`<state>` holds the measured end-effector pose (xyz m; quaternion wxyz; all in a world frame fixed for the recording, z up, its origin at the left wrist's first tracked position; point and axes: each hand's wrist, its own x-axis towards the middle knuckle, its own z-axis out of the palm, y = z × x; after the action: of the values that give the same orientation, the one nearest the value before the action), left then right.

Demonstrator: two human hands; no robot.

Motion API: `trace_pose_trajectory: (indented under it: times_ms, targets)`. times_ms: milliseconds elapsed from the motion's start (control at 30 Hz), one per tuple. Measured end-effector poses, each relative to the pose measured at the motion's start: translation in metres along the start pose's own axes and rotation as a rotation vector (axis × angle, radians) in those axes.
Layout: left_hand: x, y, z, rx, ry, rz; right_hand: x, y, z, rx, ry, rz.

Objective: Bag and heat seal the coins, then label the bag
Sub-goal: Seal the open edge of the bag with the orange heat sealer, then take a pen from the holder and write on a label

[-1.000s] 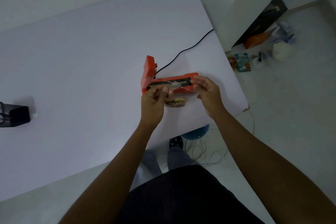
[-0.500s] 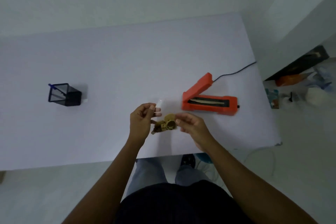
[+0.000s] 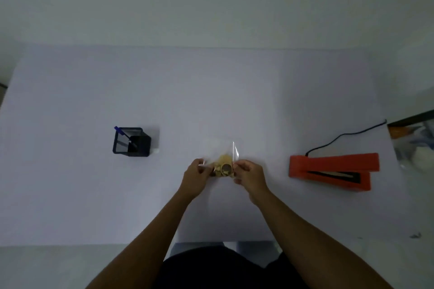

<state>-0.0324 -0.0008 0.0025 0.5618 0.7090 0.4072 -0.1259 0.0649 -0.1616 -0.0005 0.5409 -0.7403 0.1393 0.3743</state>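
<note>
Right now both hands meet over the middle of the counter (image 3: 94,195), holding a clear plastic bag (image 3: 222,151) between them. The left hand (image 3: 196,175) pinches the bag's near left edge with fingers curled in, and the right hand (image 3: 250,175) pinches the near right edge the same way. The coins (image 3: 224,168) sit bunched inside the bag at the end nearest the person, between the two hands, while the empty clear part lies away from the body, seemingly flat on the counter. Holding it by both sides like this looks meant to keep the coins gathered in one place and the loose plastic smooth.

Well off to the right stands the red heat sealer (image 3: 333,168), its lid raised and the dark sealing strip showing, its black cord (image 3: 342,136) trailing toward the counter's right edge. Whether the bag is already sealed cannot be told; the plastic is too clear to show a seam.

To the left, well apart, a black mesh pen holder (image 3: 131,142) holds a blue pen (image 3: 123,132), placed within reach, probably for the labelling step. No label can be made out on the bag.
</note>
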Motion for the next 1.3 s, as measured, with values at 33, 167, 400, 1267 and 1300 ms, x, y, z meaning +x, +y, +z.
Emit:
trace_pose_trajectory:
  times_ms: [33,167,400,1267,1300]
  targets:
    - [0.006,-0.001,-0.005,0.046,-0.01,-0.006,0.004,0.001,0.008,-0.026,0.034,0.009]
    - [0.018,0.0,-0.017,0.173,-0.06,0.018,0.014,0.006,0.03,-0.121,0.166,0.0]
    - [0.019,0.002,-0.017,0.33,-0.093,0.045,0.008,0.012,0.041,-0.259,0.236,-0.04]
    - [0.001,-0.024,-0.26,0.228,0.394,0.114,-0.046,-0.103,0.255,-0.544,-0.091,-0.658]
    - [0.008,-0.026,-0.265,0.269,0.356,0.115,-0.042,-0.103,0.271,-0.585,-0.075,-0.652]
